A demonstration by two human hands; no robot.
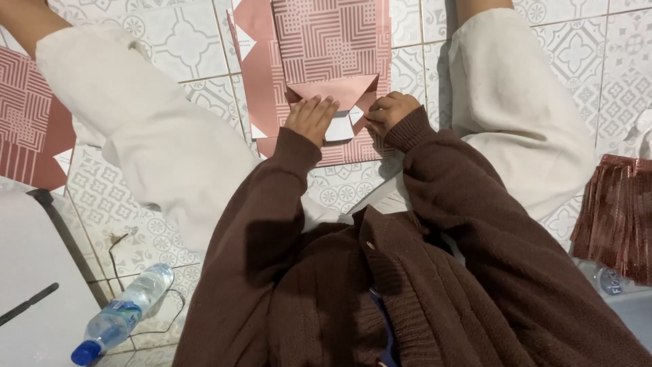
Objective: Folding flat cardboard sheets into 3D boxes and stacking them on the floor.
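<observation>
1. Brown knitted cardigan sleeves fill the near view; both arms reach forward between the person's knees in cream trousers, so the work lies centred within easy reach on the tiled floor.
2. Lying flat on the tiles is a pink patterned paper sheet, partly folded into a flat bag shape, its near end turned up into a plain pink triangular flap with white inner flaps showing below it.
3. Left hand lies open, palm down, fingers spread on the fold, seemingly pinning it flat.
4. Right hand is curled, fingertips pressed at the flap's right corner (whether it pinches paper I cannot tell).
5. More pink patterned sheets wait at far left, and a stack of folded pink pieces at right.
6. Near left lies a plastic water bottle with a blue cap, beside a white board carrying a dark thin tool.
</observation>
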